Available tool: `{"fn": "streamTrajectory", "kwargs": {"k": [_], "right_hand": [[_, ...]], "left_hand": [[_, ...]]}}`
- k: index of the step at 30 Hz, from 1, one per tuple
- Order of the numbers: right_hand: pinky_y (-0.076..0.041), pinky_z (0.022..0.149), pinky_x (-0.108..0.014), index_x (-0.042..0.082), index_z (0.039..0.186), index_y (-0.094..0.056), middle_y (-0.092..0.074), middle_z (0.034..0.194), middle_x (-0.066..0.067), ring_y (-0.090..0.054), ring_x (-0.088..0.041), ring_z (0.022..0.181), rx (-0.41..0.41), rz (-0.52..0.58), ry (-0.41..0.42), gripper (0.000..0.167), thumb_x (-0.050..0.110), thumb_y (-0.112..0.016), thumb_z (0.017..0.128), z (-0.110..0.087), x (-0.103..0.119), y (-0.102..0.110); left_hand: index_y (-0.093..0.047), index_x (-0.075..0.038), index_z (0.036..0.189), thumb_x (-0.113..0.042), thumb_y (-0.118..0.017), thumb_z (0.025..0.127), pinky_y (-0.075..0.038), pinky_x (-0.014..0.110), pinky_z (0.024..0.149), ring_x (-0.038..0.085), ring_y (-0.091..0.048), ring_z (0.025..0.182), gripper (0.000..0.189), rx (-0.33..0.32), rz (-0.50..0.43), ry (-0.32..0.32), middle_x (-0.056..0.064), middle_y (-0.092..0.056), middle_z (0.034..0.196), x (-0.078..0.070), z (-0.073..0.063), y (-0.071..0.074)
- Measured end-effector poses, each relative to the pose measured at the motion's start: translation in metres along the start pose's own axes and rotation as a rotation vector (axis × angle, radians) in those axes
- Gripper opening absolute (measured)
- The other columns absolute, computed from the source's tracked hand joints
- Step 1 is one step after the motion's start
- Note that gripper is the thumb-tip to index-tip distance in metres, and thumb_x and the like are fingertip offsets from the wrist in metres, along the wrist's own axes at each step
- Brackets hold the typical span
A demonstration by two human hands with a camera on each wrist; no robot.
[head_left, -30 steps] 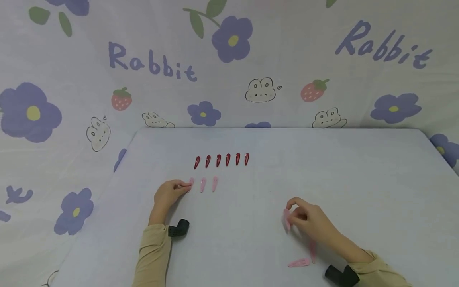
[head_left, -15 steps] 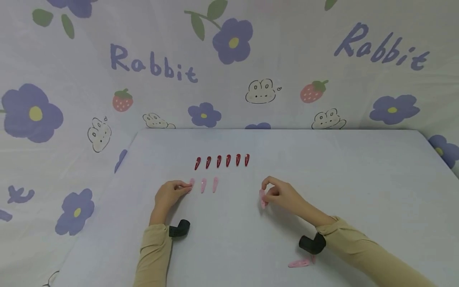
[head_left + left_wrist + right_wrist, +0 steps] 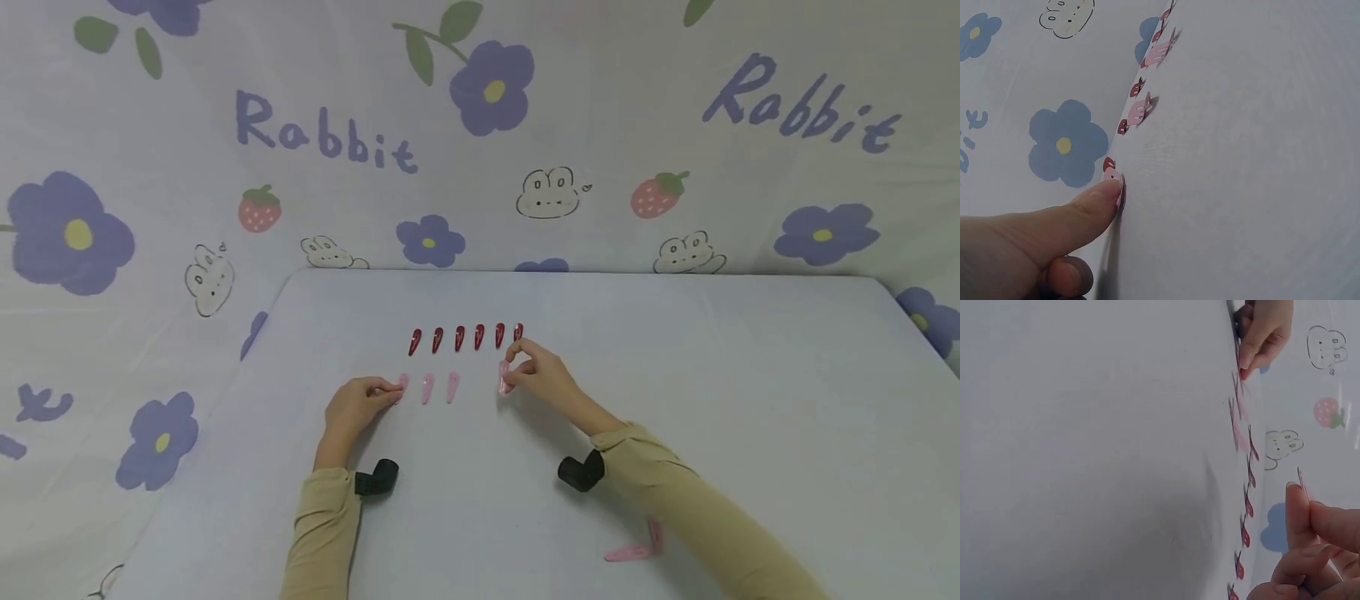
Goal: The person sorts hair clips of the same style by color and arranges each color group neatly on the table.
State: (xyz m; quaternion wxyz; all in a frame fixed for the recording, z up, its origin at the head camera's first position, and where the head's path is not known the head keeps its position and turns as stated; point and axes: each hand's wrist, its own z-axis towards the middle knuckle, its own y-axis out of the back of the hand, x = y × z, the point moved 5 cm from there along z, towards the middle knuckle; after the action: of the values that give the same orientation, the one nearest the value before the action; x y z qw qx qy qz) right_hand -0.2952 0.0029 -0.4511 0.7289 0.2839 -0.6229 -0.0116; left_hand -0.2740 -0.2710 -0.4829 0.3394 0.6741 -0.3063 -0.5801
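My right hand [image 3: 551,381] pinches a pink snap hair clip [image 3: 503,377] between thumb and index finger, raised off the table in the right wrist view. It hangs just in front of the rightmost red hair clip [image 3: 518,332]. At the left, my left hand [image 3: 356,412] holds another pink hair clip [image 3: 403,381] by thumb and fingertips; the thumb [image 3: 1079,219] covers part of it in the left wrist view. Two pink clips, a middle one [image 3: 427,388] and a right one [image 3: 452,387], lie beside it in a row, nearer me than the red clips.
Several red hair clips [image 3: 460,337] form a row on the white table [image 3: 465,500]. Two loose pink clips, one sideways [image 3: 627,553] and one upright [image 3: 657,535], lie by the right sleeve [image 3: 697,508]. A patterned cloth [image 3: 585,100] stands behind the table.
My right hand has carried its pink clip leftward and away from me, from the right side to near the end of the red row. The left hand stays on its clip.
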Motion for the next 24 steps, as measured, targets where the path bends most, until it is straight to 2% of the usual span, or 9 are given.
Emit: {"fn": "streamTrajectory", "kwargs": {"k": [4, 8, 11, 13, 21, 24], "right_hand": [[-0.035, 0.068, -0.033, 0.006, 0.096, -0.050, -0.065, 0.068, -0.009, -0.059, -0.020, 0.077, -0.021, 0.050, -0.018, 0.015, 0.003, -0.059, 0.084, 0.013, 0.000, -0.010], [-0.030, 0.059, -0.028, 0.006, 0.094, -0.050, -0.064, 0.067, -0.009, -0.055, -0.016, 0.065, -0.035, 0.076, -0.063, 0.015, 0.001, -0.059, 0.082, 0.025, -0.003, -0.021], [-0.027, 0.052, -0.027, 0.006, 0.092, -0.049, -0.064, 0.067, -0.009, -0.044, -0.014, 0.054, -0.046, 0.064, -0.082, 0.015, 0.001, -0.059, 0.082, 0.033, -0.006, -0.027], [-0.028, 0.051, -0.026, 0.006, 0.091, -0.049, -0.064, 0.067, -0.009, -0.045, -0.011, 0.053, -0.054, 0.042, -0.082, 0.015, 0.000, -0.058, 0.081, 0.036, -0.005, -0.030], [-0.031, 0.050, -0.024, 0.006, 0.089, -0.050, -0.061, 0.062, -0.004, -0.041, -0.012, 0.051, -0.056, -0.038, -0.118, 0.014, -0.001, -0.059, 0.079, 0.034, -0.009, -0.041], [-0.031, 0.049, -0.024, 0.007, 0.088, -0.050, -0.061, 0.062, -0.004, -0.041, -0.011, 0.050, -0.074, -0.052, -0.091, 0.014, 0.000, -0.059, 0.080, 0.033, -0.012, -0.044]], "left_hand": [[-0.071, -0.013, 0.091, -0.032, -0.068, 0.079, -0.029, 0.028, 0.053, 0.015, -0.040, 0.061, 0.023, -0.010, -0.025, -0.005, -0.002, -0.049, 0.065, 0.002, 0.000, 0.000], [-0.072, -0.015, 0.088, -0.034, -0.069, 0.078, -0.028, 0.027, 0.051, 0.014, -0.038, 0.058, 0.023, -0.018, -0.021, -0.011, -0.003, -0.047, 0.062, 0.004, 0.003, 0.002], [-0.072, -0.015, 0.088, -0.034, -0.070, 0.077, -0.027, 0.027, 0.049, 0.014, -0.037, 0.057, 0.022, -0.044, -0.009, -0.015, -0.004, -0.046, 0.060, 0.004, 0.004, 0.006], [-0.072, -0.015, 0.088, -0.033, -0.070, 0.076, -0.027, 0.027, 0.050, 0.014, -0.037, 0.057, 0.022, -0.056, -0.013, -0.018, -0.003, -0.046, 0.061, 0.003, 0.003, 0.008], [-0.072, -0.014, 0.088, -0.032, -0.070, 0.077, -0.027, 0.028, 0.050, 0.015, -0.038, 0.058, 0.022, -0.042, -0.024, -0.018, -0.002, -0.046, 0.060, 0.002, 0.000, 0.006], [-0.072, -0.014, 0.088, -0.033, -0.069, 0.077, -0.029, 0.028, 0.052, 0.015, -0.039, 0.059, 0.022, -0.043, -0.020, -0.013, -0.003, -0.047, 0.062, 0.003, -0.001, 0.004]]}}
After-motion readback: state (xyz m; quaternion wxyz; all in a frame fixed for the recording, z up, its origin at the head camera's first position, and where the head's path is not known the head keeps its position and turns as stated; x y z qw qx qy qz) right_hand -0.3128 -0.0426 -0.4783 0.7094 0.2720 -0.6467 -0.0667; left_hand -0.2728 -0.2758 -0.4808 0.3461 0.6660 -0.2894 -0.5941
